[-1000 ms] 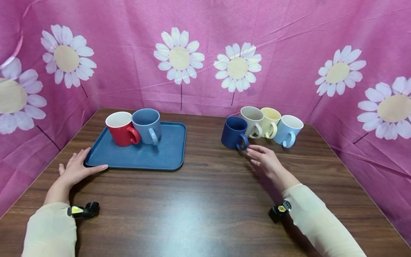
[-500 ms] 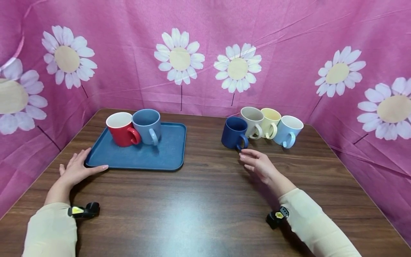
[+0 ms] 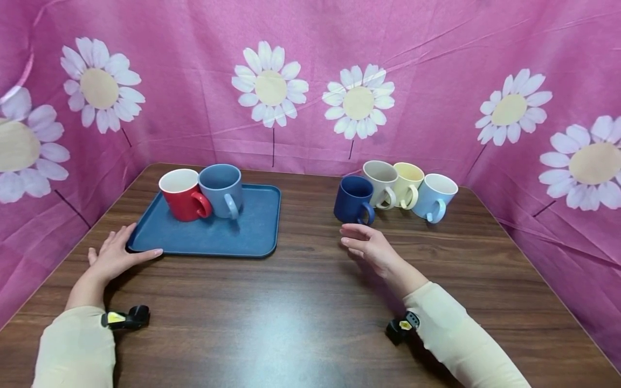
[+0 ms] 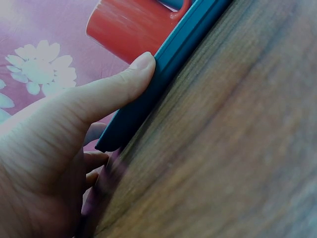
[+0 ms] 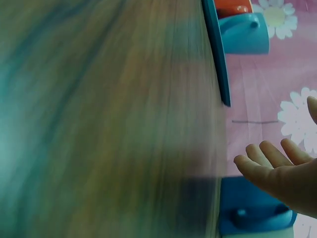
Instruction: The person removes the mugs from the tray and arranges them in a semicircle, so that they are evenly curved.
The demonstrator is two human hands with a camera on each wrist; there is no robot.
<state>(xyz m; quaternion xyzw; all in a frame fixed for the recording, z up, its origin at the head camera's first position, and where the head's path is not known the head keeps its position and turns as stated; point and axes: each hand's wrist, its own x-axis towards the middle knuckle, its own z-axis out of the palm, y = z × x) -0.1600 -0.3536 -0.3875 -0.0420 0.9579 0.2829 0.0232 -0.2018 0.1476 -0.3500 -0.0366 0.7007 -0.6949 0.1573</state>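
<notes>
My left hand [image 3: 112,257] rests at the near left corner of a blue rectangular tray [image 3: 213,245]. Its thumb [image 4: 130,82] lies along the tray's front rim, and the other fingers spread along the left side. A red mug [image 3: 183,202] and a grey-blue mug [image 3: 220,194] stand upright on the tray, side by side. To the right, my right hand [image 3: 375,252] is held over the table just in front of a navy mug [image 3: 350,202], its fingers relaxed and holding nothing. In the right wrist view that mug's handle [image 5: 260,216] shows below the fingers.
Behind and right of the navy mug stand a grey mug [image 3: 380,180], a pale yellow mug [image 3: 406,186] and a light blue mug [image 3: 433,199], close together. A pink cloth [image 3: 310,145] printed with daisies hangs behind the wooden table [image 3: 233,312].
My right hand has drawn away from the navy mug's handle, moving left and slightly toward me. The left hand, tray and mugs have stayed put.
</notes>
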